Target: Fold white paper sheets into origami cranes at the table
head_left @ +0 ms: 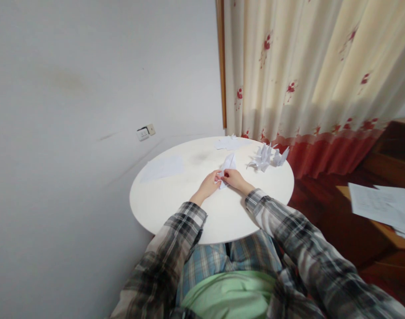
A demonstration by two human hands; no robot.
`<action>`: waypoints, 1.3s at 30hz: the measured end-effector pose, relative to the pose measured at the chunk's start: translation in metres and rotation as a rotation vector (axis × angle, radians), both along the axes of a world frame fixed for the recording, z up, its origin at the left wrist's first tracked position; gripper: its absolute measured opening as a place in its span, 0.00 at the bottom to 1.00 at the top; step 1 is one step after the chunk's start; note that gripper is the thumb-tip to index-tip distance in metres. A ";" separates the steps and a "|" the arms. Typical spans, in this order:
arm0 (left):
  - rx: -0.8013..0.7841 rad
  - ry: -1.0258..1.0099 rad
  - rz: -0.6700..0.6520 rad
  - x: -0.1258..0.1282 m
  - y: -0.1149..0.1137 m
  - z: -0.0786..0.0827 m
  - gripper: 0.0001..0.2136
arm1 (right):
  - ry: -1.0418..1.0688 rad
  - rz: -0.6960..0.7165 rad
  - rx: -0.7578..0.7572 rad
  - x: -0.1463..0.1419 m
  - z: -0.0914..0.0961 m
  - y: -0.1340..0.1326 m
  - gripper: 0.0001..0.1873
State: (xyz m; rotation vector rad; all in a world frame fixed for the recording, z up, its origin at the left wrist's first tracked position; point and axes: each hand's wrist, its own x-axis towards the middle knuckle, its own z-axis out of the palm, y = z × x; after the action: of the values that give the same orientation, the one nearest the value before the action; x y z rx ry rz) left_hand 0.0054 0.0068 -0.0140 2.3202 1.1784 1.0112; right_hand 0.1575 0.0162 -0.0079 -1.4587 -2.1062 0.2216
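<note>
A narrow, pointed piece of folded white paper (229,161) lies near the middle of the round white table (162,199). My left hand (209,184) grips its near left part with fingers pinched together. From the other side, my right hand (234,178) pinches the same paper, its fingertips close to those of the left. Between the hands the folds are partly hidden by the fingers. Right of the paper stands a cluster of folded white paper cranes (264,157), with pointed wings sticking up.
Flat white sheets (164,167) lie at the table's left, and paper scraps (230,142) at its far edge. A wall with a socket (143,134) borders the left. Behind hangs a flowered curtain (298,66). Printed papers (381,204) rest on wooden furniture at right.
</note>
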 end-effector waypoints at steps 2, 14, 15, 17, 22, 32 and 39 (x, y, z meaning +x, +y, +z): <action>0.000 0.004 -0.006 0.000 0.001 -0.001 0.19 | -0.008 -0.011 0.009 0.000 0.001 -0.001 0.08; -0.024 -0.019 0.015 0.001 -0.003 0.002 0.16 | -0.013 -0.032 0.008 0.000 0.005 -0.004 0.07; -0.029 -0.023 0.022 0.001 -0.004 0.003 0.15 | -0.011 -0.032 0.004 0.000 0.005 -0.005 0.07; -0.033 -0.017 0.026 0.002 -0.006 0.005 0.12 | -0.005 -0.033 -0.001 0.000 0.005 -0.005 0.07; -0.033 -0.007 -0.012 0.002 -0.007 0.007 0.06 | -0.005 -0.042 -0.008 -0.001 0.005 -0.005 0.08; 0.000 0.038 -0.050 0.001 -0.001 0.004 0.05 | -0.021 -0.056 0.015 0.002 0.002 -0.002 0.07; 0.060 0.088 -0.109 0.000 -0.001 0.004 0.06 | -0.017 -0.103 0.020 0.004 0.002 -0.003 0.08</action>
State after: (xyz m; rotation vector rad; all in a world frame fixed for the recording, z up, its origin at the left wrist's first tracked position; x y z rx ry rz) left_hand 0.0049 0.0060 -0.0102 2.4691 1.0543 0.9270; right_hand 0.1615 0.0130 -0.0056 -1.5579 -2.0340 0.1487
